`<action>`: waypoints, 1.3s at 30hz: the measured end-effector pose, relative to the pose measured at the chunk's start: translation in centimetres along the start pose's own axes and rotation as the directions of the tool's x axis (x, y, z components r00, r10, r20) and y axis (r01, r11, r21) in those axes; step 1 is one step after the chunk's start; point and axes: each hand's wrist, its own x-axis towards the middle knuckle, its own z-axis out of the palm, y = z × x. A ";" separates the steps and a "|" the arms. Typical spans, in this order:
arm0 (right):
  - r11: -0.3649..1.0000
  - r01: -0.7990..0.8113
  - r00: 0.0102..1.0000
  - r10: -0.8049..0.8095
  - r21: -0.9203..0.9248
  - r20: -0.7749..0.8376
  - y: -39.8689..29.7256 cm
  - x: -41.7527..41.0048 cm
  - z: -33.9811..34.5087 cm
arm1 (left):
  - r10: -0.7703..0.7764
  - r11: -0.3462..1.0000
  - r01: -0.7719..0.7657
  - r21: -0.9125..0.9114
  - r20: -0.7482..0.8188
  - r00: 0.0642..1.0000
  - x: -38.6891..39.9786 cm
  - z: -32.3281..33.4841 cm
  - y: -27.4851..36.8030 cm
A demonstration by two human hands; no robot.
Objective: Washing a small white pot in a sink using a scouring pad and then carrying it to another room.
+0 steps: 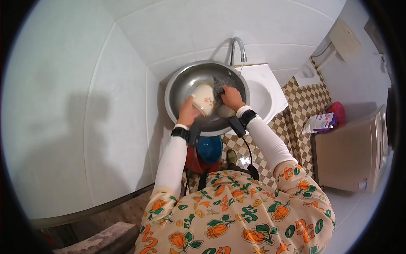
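A large round metal basin (180, 92) rests against the white washbasin (279, 98), below the wall. Inside it, my left hand (187, 111) grips the rim of a cream bowl with a floral pattern (204, 96), which is tilted on its side. My right hand (232, 97) holds a dark grey mesh scourer (219, 85) to the right of the bowl. Beneath that hand lies another pale dish (225, 111), partly covered. From the curved chrome tap (238, 50) a thin stream of water runs down at the basin's right edge.
Below the basin stand a blue bucket (210, 149) and a red container (193, 162). To the right are a squat toilet (307, 74), a white and purple bag (320, 122), a pink-red container (337, 111) and a beige appliance (345, 152). The checkered floor (285, 127) looks wet in places.
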 end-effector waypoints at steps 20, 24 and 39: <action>0.953 -0.041 0.999 0.033 0.300 0.032 4.2 -2.6 -1.4 | 0.100 0.903 -0.159 -0.400 -0.164 0.981 0.5 2.7 0.0; 0.883 0.022 0.987 0.056 0.469 -0.152 1.3 -3.2 -1.7 | 0.174 0.857 -0.214 -0.468 -0.126 0.977 0.9 1.1 -0.1; 0.806 0.452 0.880 -0.333 0.381 -0.340 -3.8 -2.5 -5.8 | 0.209 0.968 -0.220 -0.120 -0.100 0.973 -0.2 1.3 1.9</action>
